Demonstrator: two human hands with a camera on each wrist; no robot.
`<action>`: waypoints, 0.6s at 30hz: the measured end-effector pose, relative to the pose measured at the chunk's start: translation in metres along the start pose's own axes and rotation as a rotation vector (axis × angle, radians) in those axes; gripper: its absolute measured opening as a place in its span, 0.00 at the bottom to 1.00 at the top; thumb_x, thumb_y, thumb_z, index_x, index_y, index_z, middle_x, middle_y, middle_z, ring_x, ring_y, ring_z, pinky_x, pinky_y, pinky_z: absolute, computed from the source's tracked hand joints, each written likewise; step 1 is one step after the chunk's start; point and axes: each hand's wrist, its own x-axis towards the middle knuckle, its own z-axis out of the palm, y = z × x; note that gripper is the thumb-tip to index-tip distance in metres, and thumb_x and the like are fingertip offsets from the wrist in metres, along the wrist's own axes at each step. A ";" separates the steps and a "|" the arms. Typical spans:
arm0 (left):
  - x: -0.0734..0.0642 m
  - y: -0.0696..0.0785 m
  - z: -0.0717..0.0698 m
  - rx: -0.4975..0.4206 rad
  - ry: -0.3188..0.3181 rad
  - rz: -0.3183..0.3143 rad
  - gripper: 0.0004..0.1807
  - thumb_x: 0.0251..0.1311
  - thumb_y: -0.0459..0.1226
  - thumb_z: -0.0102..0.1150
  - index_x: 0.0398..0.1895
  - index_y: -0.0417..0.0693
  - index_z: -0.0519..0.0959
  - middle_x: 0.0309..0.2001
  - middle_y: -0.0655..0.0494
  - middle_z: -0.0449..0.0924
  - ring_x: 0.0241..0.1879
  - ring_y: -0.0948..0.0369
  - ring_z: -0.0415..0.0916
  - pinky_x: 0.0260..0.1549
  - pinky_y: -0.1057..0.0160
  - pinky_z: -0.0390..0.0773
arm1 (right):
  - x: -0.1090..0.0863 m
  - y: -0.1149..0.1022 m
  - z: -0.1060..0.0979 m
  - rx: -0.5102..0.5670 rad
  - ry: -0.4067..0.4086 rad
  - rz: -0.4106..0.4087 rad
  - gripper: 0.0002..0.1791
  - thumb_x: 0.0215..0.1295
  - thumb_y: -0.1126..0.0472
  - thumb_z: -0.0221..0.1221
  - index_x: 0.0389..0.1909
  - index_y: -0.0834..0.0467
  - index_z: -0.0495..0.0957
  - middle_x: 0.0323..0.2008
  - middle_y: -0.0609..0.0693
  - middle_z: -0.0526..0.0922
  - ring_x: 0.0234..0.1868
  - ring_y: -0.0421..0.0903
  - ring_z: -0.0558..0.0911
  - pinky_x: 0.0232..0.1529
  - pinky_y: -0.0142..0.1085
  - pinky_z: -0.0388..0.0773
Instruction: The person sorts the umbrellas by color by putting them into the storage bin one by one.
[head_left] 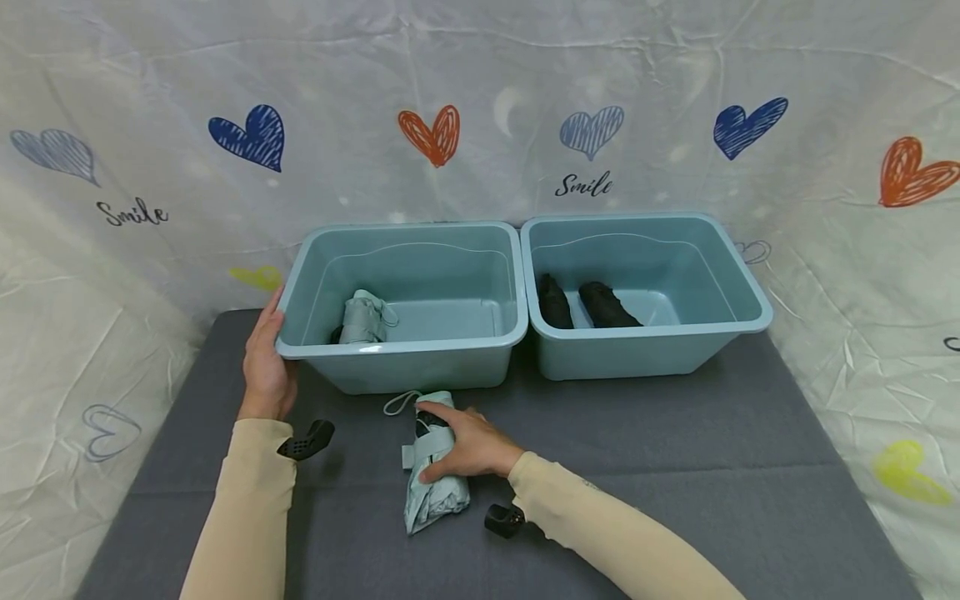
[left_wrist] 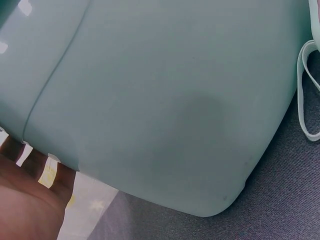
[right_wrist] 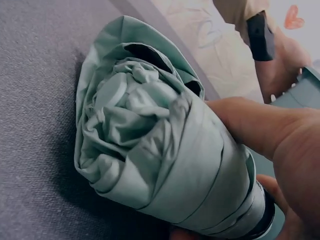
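A pale mint folding umbrella (head_left: 438,496), wrapped in its canopy with a wrist loop at the far end, lies on the table in front of the left bin. My right hand (head_left: 480,446) grips it from above, thumb and fingers on opposite sides. In the right wrist view the bunched canopy end of the umbrella (right_wrist: 165,145) faces the camera. At the left end of the blue-green left bin (head_left: 420,367), my left hand (head_left: 267,367) rests with extended fingers against the outer wall. The left wrist view shows those fingers (left_wrist: 37,165) partly hidden behind the bin.
Inside the left bin lies a pale rolled umbrella (head_left: 363,319) with a loop. A matching right bin (head_left: 615,354) stands beside it, holding two black rolled bundles, one leaning at the left (head_left: 553,302). Behind the bins hangs a white curtain (head_left: 487,75) printed with hearts.
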 end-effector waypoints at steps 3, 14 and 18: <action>0.000 0.000 0.000 0.000 0.000 -0.005 0.27 0.82 0.49 0.32 0.81 0.65 0.56 0.79 0.59 0.51 0.75 0.56 0.49 0.71 0.51 0.48 | 0.003 -0.001 0.002 -0.039 -0.017 -0.009 0.53 0.50 0.49 0.78 0.77 0.38 0.63 0.70 0.51 0.68 0.73 0.58 0.62 0.60 0.51 0.70; -0.001 -0.001 -0.001 -0.023 -0.025 0.001 0.27 0.82 0.50 0.34 0.81 0.66 0.56 0.79 0.58 0.50 0.75 0.54 0.49 0.69 0.54 0.53 | -0.002 0.002 0.000 0.076 -0.027 -0.023 0.53 0.48 0.55 0.80 0.76 0.37 0.64 0.72 0.56 0.63 0.74 0.57 0.60 0.61 0.51 0.69; -0.002 -0.001 -0.001 -0.029 -0.033 0.006 0.28 0.82 0.50 0.33 0.81 0.65 0.55 0.79 0.59 0.49 0.75 0.54 0.48 0.70 0.52 0.49 | -0.011 -0.004 -0.005 0.085 -0.032 -0.061 0.54 0.48 0.54 0.80 0.76 0.34 0.64 0.70 0.54 0.66 0.72 0.53 0.64 0.61 0.48 0.69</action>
